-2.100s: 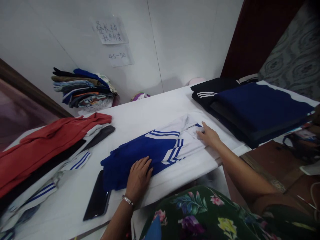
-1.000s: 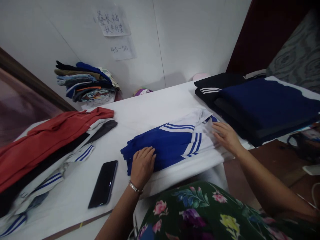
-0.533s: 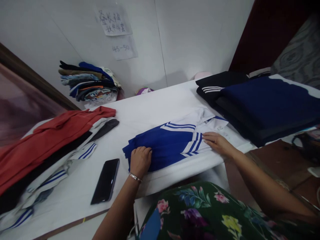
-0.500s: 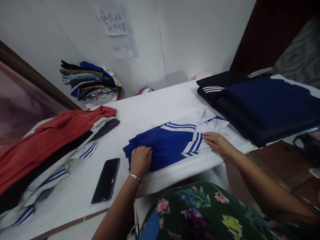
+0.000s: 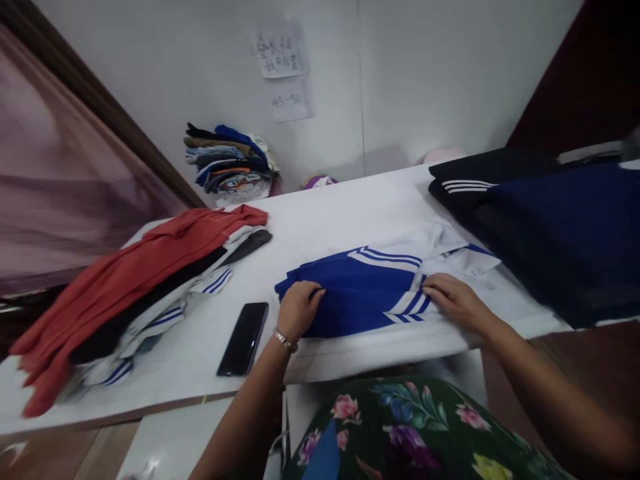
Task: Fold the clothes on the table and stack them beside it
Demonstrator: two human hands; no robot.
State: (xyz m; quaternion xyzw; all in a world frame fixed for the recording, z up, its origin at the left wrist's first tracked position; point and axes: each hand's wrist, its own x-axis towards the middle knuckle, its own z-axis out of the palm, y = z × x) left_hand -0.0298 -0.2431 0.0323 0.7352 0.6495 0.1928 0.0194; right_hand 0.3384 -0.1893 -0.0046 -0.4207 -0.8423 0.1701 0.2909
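A blue and white polo shirt [image 5: 360, 290] with striped bands lies folded on the white table, its collar end pointing to the right. My left hand [image 5: 301, 308] is closed on the blue cloth near the left end, thumb and fingers pinching it. At the striped band on the other side, my right hand [image 5: 454, 299] pinches the edge of the shirt between thumb and fingertips. The fabric under both hands is partly hidden. A black phone [image 5: 243, 339] lies to the left of my left hand.
Red garments [image 5: 165, 267] lie at the left over black and white striped clothes. Folded dark navy clothes [image 5: 565, 240] are piled at the right. A stack of folded clothes [image 5: 233, 163] stands behind the table, below paper notes [image 5: 283, 53] on the wall.
The view has turned left, so things appear further right. My left thumb now shows in a pinch on the blue cloth, and my right fingers have closed on the striped edge.
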